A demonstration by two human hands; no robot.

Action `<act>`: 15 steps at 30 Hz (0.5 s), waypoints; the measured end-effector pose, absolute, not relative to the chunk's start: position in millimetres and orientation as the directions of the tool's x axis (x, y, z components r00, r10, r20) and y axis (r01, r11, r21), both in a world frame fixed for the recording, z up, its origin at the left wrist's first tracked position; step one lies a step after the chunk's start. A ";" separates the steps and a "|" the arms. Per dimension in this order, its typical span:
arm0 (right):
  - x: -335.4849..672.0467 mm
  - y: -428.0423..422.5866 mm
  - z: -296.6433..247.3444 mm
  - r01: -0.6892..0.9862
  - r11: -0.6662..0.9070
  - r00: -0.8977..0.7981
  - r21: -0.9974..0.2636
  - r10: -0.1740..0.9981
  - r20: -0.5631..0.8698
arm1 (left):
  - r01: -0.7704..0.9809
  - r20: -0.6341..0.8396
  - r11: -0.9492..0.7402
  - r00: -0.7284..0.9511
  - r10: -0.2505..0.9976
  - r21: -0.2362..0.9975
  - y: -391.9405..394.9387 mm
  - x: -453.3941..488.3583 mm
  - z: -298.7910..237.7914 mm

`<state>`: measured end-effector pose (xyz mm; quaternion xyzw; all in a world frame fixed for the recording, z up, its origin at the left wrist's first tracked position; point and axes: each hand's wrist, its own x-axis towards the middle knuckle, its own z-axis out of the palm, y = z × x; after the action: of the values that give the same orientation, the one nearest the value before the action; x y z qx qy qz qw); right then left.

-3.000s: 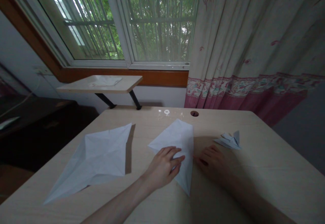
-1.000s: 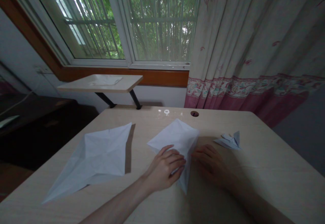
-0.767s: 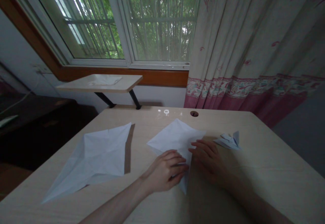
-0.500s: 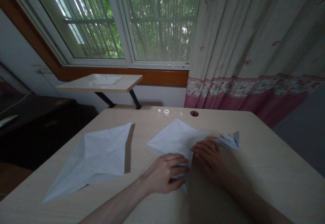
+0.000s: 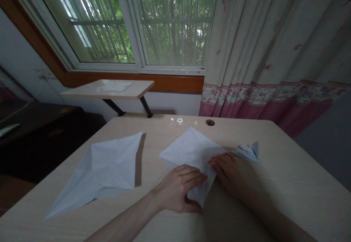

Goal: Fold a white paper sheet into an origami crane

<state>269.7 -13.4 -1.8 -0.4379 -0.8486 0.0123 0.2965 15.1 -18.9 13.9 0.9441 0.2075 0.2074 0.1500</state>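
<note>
A white folded sheet of paper (image 5: pixel 189 150) lies in the middle of the light wooden table (image 5: pixel 287 183). My left hand (image 5: pixel 179 189) rests on its near part, fingers laid on top and thumb tucked under the near corner. My right hand (image 5: pixel 229 169) presses flat on the sheet's right side, fingers stretched toward the left. Both hands touch the same sheet.
A larger creased white sheet (image 5: pixel 101 170) lies flat on the table's left half. A small folded paper figure (image 5: pixel 248 152) sits just right of my right hand. A round cable hole (image 5: pixel 210 123) is at the far edge. A small shelf (image 5: pixel 109 89) and a curtain (image 5: pixel 274 52) stand behind.
The sheet's right flap has been spread out to the right and pressed flat. My right hand moved onto the sheet; my left hand slid nearer and took the near corner.
</note>
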 end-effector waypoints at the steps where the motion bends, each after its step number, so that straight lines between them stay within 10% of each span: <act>1: 270.0 -13.0 -2.4 0.737 0.616 -0.441 -0.279 0.750 0.492 | 0.332 0.330 -0.869 0.827 0.455 0.366 -19.0 14.9 13.5; 15: 270.9 -17.3 5.6 0.658 0.638 -0.483 -0.400 0.765 0.426 | 0.420 0.609 -0.887 0.658 0.443 0.191 -20.3 12.9 14.3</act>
<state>270.9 -17.3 5.6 -0.4157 -0.8562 0.0912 0.2930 12.9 -20.3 14.3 0.9103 0.2368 0.3391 0.0169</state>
